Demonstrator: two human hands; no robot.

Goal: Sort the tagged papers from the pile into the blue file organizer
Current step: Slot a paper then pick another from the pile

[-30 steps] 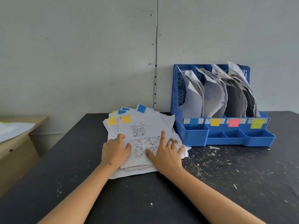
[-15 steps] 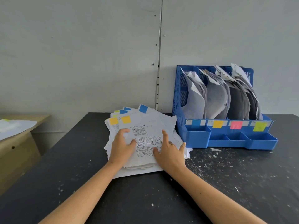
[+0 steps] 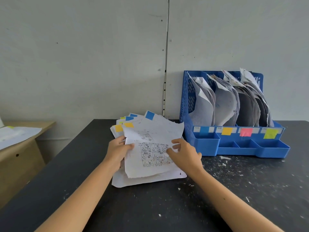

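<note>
- Pile of papers (image 3: 147, 179) is lying on the black table (image 3: 167, 206), just beside the blue file organizer (image 3: 207, 146), at its 9 o'clock side.
- Top sheet (image 3: 150, 153), printed with comic panels, is sitting with its long axis running roughly 6 to 12 o'clock; its orange tag (image 3: 128, 125) is pointing toward 12 o'clock, at the far left corner.
- Left hand (image 3: 117, 151) is pinching the top sheet's left edge: thumb on top, fingers curled underneath, edge lifting off the pile.
- Right hand (image 3: 184, 153) is hovering at the sheet's right edge, grip spread and relaxed, fingertips touching the paper or just above it; cannot tell which.
- Lower sheets are fanning out toward 11 o'clock, showing blue tags (image 3: 149, 115) and an orange one.
- Organizer is standing against the wall at 1 o'clock from the pile, four slots full of curling papers, labelled left to right blue, orange, pink, green.
- Paper scraps (image 3: 224, 158) are littering the table in front of the organizer.
- A wooden desk (image 3: 21, 158) with papers is standing at 9 o'clock.
</note>
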